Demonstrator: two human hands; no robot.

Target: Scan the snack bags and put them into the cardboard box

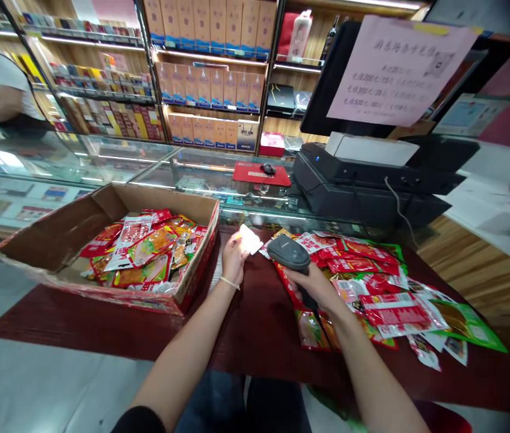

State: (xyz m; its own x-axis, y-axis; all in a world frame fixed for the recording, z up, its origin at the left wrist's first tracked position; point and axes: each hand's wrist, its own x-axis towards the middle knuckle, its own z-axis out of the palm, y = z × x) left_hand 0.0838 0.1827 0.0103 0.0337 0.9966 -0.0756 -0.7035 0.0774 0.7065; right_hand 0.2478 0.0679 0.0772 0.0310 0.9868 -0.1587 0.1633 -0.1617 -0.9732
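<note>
My left hand (233, 257) is closed on a small snack packet (249, 240), which looks bright and washed out. In my right hand (313, 282) is a dark grey barcode scanner (288, 251), its head pointed left toward the packet, with a gap between them. The scanner's cable hangs below my fingers. Close by on the right lies a heap of snack packets (390, 310), mostly red, some with green edges. To the left, an open cardboard box (201, 264) holds more snack packets (147, 246) in a loose pile.
Everything stands on a dark red tabletop (250, 325). Behind it runs a glass display counter (192, 165) with a mouse (267, 169) on a red pad. A monitor (322, 102) bearing a pink paper sign is at the back right. At far left stands another person (5, 90).
</note>
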